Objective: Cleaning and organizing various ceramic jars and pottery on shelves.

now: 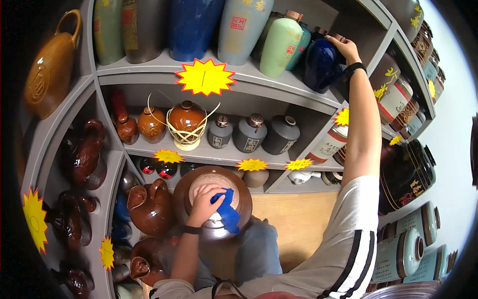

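My left hand (205, 203) is closed on a bunched blue cloth (228, 212). Hand and cloth rest on the round pinkish lid (211, 180) of a large brown jar (244, 199) by my knees. My right arm stretches up to the upper shelf, where my right hand (344, 49) grips the top of a glossy dark blue bottle (318, 65). That bottle stands at the shelf's right end. Beside it are a teal bottle (301, 47) and a pale green bottle (280, 47) with a copper-coloured cap.
Tall bottles, one of them blue (194, 30), line the upper shelf (149, 70). Below stand brown jugs and grey jars (250, 133). Brown pitchers (151, 209) flank the large jar on the left. Black and pale ceramic jars (401, 254) crowd the right side.
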A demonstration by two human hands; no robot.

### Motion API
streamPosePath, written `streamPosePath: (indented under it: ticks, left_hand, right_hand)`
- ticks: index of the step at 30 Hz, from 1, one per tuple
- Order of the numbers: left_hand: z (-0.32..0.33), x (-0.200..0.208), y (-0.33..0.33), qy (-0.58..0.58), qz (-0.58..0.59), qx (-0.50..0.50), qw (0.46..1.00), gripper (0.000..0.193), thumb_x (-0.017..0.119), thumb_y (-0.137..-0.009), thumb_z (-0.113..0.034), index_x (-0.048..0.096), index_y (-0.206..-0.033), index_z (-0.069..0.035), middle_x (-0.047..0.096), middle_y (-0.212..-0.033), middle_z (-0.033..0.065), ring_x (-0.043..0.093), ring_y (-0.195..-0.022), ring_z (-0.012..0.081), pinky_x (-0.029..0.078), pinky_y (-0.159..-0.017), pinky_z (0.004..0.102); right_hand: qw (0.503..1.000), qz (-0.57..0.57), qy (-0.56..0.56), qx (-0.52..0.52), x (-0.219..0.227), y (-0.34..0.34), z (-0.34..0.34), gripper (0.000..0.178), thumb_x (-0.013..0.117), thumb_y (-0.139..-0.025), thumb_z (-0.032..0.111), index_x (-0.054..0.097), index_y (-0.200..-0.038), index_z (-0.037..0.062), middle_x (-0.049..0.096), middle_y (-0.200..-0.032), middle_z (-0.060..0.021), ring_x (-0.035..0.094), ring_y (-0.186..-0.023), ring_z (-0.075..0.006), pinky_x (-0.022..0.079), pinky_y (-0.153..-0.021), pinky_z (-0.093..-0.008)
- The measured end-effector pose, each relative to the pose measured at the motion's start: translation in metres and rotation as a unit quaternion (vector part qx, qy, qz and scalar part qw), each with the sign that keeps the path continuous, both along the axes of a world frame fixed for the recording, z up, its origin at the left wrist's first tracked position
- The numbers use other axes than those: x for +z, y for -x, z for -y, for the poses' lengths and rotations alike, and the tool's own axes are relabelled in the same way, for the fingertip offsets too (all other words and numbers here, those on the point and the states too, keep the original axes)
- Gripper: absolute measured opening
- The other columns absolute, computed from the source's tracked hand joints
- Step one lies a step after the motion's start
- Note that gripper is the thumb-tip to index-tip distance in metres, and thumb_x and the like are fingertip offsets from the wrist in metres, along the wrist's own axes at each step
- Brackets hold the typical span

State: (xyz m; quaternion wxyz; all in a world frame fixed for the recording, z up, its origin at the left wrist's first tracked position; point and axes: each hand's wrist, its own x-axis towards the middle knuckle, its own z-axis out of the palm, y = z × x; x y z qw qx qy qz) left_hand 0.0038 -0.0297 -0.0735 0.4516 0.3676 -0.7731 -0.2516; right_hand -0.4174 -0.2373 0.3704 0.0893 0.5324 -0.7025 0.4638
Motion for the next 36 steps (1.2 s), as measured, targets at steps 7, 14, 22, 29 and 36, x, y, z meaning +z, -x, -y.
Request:
streamPosePath:
  ticks: [7, 14, 22, 29, 36]
  left_hand:
    - [-0.002, 0.000, 0.000, 0.003, 0.003, 0.005, 1.000, 0.014, 0.066, -0.079, -0.018, 0.069, -0.092, -0.012, 0.064, -0.101, 0.0010, 0.055, -0.103, 0.0190, 0.031, -0.093, 0.0357]
    - [-0.001, 0.004, 0.002, 0.005, -0.004, 0.008, 1.000, 0.014, 0.066, -0.079, -0.019, 0.069, -0.091, -0.012, 0.064, -0.100, 0.0010, 0.055, -0.103, 0.0189, 0.031, -0.093, 0.0356]
    - [-0.001, 0.005, 0.001, 0.002, -0.005, -0.001, 1.000, 0.014, 0.065, -0.079, -0.018, 0.069, -0.092, -0.012, 0.064, -0.099, 0.0014, 0.055, -0.103, 0.0192, 0.031, -0.093, 0.0351]
    - [-0.006, 0.000, 0.003, 0.002, 0.033, 0.013, 0.999, 0.018, 0.065, -0.081, -0.020, 0.068, -0.097, -0.012, 0.062, -0.106, 0.0033, 0.054, -0.106, 0.0212, 0.031, -0.094, 0.0364]
    - [-0.008, 0.050, -0.002, 0.034, -0.004, 0.061, 0.998, 0.030, 0.062, -0.084, -0.015, 0.062, -0.112, -0.007, 0.056, -0.123, 0.0118, 0.049, -0.120, 0.0279, 0.033, -0.102, 0.0390]
  right_hand:
    - [0.995, 0.051, 0.051, -0.064, -0.007, -0.021, -0.016, 0.067, 0.084, -0.054, 0.050, 0.069, -0.102, 0.0065, 0.067, -0.107, -0.0120, 0.064, -0.099, -0.0230, 0.047, -0.090, -0.0317]
    - [0.991, 0.043, 0.095, -0.090, -0.010, -0.032, -0.021, 0.064, 0.080, -0.059, 0.046, 0.066, -0.107, 0.0064, 0.066, -0.109, -0.0117, 0.061, -0.105, -0.0227, 0.045, -0.091, -0.0328]
    - [0.996, 0.035, 0.080, -0.033, -0.012, -0.012, -0.008, 0.063, 0.078, -0.061, 0.046, 0.066, -0.105, 0.0024, 0.066, -0.107, -0.0117, 0.062, -0.101, -0.0229, 0.045, -0.091, -0.0329]
    - [0.977, 0.020, 0.211, 0.030, -0.028, -0.011, -0.012, 0.085, 0.073, -0.067, 0.055, 0.050, -0.129, 0.0021, 0.061, -0.121, -0.0140, 0.057, -0.113, -0.0254, 0.041, -0.097, -0.0321]
    - [0.946, 0.046, 0.300, 0.111, -0.060, -0.002, -0.044, 0.052, 0.057, -0.088, 0.036, 0.050, -0.129, 0.0043, 0.057, -0.124, -0.0180, 0.054, -0.116, -0.0267, 0.039, -0.098, -0.0333]
